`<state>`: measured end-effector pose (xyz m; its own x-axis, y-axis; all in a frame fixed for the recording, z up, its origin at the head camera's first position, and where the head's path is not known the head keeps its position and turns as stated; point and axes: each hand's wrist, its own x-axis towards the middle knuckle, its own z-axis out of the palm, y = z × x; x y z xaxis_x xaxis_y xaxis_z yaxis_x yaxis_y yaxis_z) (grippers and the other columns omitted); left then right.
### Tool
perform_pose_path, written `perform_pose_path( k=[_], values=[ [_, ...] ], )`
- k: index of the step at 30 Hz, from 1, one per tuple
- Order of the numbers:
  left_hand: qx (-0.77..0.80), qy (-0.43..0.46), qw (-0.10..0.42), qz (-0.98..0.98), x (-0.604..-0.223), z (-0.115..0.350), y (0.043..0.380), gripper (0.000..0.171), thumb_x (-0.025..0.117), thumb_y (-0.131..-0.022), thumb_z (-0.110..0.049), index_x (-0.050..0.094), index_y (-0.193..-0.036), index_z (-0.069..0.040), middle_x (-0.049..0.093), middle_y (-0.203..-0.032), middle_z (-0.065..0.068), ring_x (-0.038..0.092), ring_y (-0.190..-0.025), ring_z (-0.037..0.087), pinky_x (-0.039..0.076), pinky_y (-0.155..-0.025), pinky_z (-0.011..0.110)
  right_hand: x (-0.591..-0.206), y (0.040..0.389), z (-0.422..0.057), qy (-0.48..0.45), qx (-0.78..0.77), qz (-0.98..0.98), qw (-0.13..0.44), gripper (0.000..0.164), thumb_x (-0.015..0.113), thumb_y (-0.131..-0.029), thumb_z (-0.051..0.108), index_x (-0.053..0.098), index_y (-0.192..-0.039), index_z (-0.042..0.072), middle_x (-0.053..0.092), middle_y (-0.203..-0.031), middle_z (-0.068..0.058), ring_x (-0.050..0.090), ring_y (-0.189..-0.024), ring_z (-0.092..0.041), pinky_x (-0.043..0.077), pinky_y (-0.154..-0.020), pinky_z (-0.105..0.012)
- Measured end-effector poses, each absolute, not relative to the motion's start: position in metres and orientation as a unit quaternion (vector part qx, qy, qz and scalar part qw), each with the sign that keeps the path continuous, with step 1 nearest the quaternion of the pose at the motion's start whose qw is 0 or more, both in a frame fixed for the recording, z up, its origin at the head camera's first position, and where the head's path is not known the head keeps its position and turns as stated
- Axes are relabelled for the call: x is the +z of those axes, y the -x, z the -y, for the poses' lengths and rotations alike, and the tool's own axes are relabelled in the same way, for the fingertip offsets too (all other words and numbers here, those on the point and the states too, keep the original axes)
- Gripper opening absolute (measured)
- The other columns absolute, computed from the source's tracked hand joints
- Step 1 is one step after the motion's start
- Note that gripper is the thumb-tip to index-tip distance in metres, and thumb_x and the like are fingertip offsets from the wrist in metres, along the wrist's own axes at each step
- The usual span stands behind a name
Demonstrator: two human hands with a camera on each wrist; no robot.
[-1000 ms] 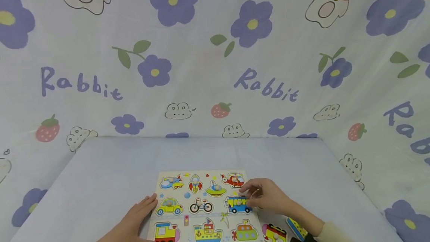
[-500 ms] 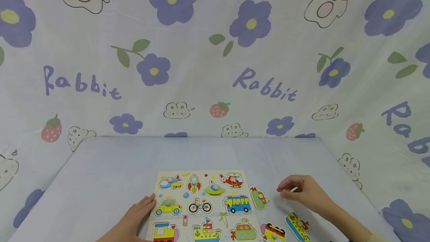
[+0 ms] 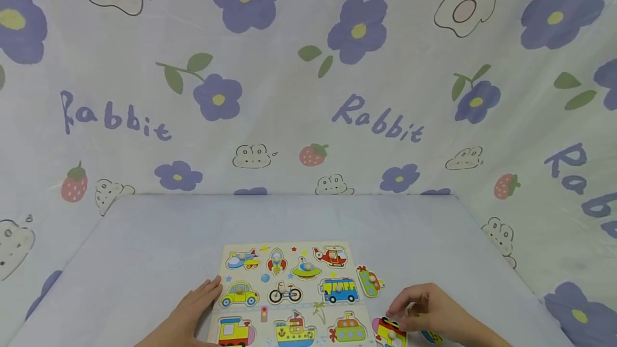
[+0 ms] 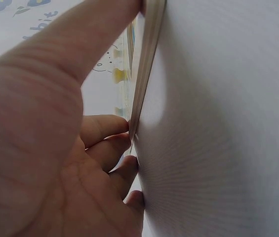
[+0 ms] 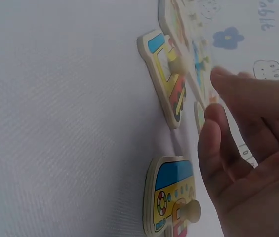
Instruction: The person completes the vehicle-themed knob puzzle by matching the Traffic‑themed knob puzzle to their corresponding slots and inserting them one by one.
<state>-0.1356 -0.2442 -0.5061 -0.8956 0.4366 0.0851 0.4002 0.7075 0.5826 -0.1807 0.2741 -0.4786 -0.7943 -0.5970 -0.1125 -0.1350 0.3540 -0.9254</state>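
My left hand [image 3: 190, 309] rests against the left edge of a wooden peg puzzle board [image 3: 263, 336]; in the left wrist view its fingertips [image 4: 124, 170] touch the board's thin edge [image 4: 146, 64]. My right hand [image 3: 434, 312] hovers over the train piece [image 3: 389, 334], fingers loosely bent and holding nothing. In the right wrist view the train piece's knob [image 5: 177, 65] stands apart from the fingertips. Beneath that hand lies the ship piece [image 3: 432, 338], partly hidden in the head view. The submarine piece [image 3: 370, 281] lies beside the board's right edge.
Knobbed plane, rocket, helicopter, car, bicycle and bus [image 3: 339, 290] pieces, among others, sit in the board. Its lower row shows train, ship and submarine pictures without knobs. A white-covered table [image 3: 289, 218] meets a patterned cloth [image 3: 289, 68] behind.
My right hand let go of the submarine piece beside the board, moved right, then came down and nearer over the train piece. The left hand stays at the board's edge.
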Motion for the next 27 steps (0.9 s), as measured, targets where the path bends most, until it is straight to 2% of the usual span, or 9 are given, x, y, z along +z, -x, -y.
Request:
perform_pose_path(
  k=[5, 14, 21, 27],
  values=[
    [0.311, -0.228, 0.026, -0.922, -0.506, 0.245, 0.136, 0.115, 0.084, -0.066, -0.060, 0.037, -0.146, 0.007, 0.031, -0.154, 0.023, 0.024, -0.139, 0.049, 0.020, -0.107, 0.067, -0.483, 0.185, -0.270, 0.264, -0.526, -0.767, 0.257, 0.018, 0.076, -0.082, 0.002, 0.074, -0.100, 0.003, 0.071, -0.101, -0.016, 0.065, -0.079, -0.024, 0.056, -0.071, -0.030],
    [0.316, -0.221, 0.031, -0.922, -0.505, 0.244, 0.136, 0.116, 0.084, -0.066, -0.061, 0.037, -0.147, 0.007, 0.031, -0.154, 0.022, 0.024, -0.139, 0.048, 0.020, -0.107, 0.066, -0.489, 0.190, -0.269, 0.303, -0.519, -0.746, 0.287, 0.018, 0.076, -0.081, 0.000, 0.074, -0.098, 0.002, 0.072, -0.098, -0.016, 0.059, -0.070, -0.008, 0.052, -0.063, -0.021],
    [0.322, -0.208, 0.043, -0.923, -0.502, 0.244, 0.136, 0.117, 0.084, -0.065, -0.062, 0.037, -0.147, 0.006, 0.031, -0.154, 0.022, 0.023, -0.140, 0.048, 0.019, -0.108, 0.067, -0.488, 0.188, -0.266, 0.294, -0.525, -0.737, 0.309, 0.018, 0.075, -0.082, -0.001, 0.074, -0.099, 0.000, 0.072, -0.098, -0.017, 0.055, -0.067, -0.007, 0.047, -0.058, -0.016],
    [0.324, -0.210, 0.045, -0.921, -0.501, 0.243, 0.136, 0.117, 0.084, -0.065, -0.062, 0.036, -0.147, 0.006, 0.032, -0.154, 0.021, 0.022, -0.141, 0.047, 0.018, -0.108, 0.066, -0.490, 0.188, -0.266, 0.293, -0.515, -0.748, 0.300, 0.017, 0.077, -0.079, 0.000, 0.073, -0.095, 0.003, 0.072, -0.094, -0.014, 0.053, -0.062, -0.006, 0.044, -0.053, -0.015]
  ],
)
